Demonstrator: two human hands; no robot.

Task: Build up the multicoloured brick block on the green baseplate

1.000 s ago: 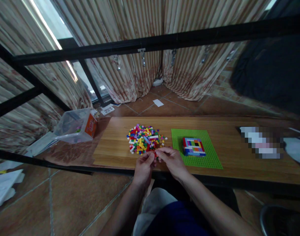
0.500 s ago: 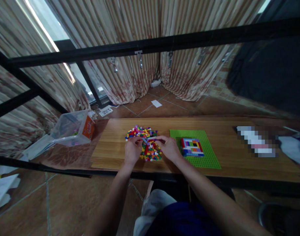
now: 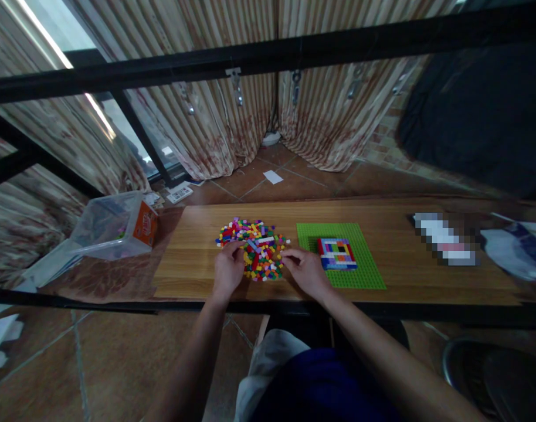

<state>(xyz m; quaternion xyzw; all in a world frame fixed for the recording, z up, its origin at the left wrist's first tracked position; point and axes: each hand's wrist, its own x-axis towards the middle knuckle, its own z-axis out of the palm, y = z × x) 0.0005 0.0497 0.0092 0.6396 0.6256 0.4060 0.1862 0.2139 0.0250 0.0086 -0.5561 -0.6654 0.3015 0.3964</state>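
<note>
A heap of small coloured bricks (image 3: 257,252) lies on the wooden table (image 3: 400,264). My left hand (image 3: 227,271) rests at the heap's left edge, fingers curled into the bricks. My right hand (image 3: 306,271) sits at the heap's right edge, fingertips bent down among the bricks. What either hand pinches is too small to make out. To the right lies a green baseplate (image 3: 365,272) with a low square wall of mixed-colour bricks (image 3: 337,253) built on it.
A clear plastic tub (image 3: 114,225) with an orange label lies tipped at the table's left end. Papers and a blurred item (image 3: 446,243) sit at the right. A black metal frame bar (image 3: 268,55) crosses overhead; curtains hang behind.
Both hands moved from the table's near edge forward into the brick heap, then spread to its two sides. The camera view tilted slightly.
</note>
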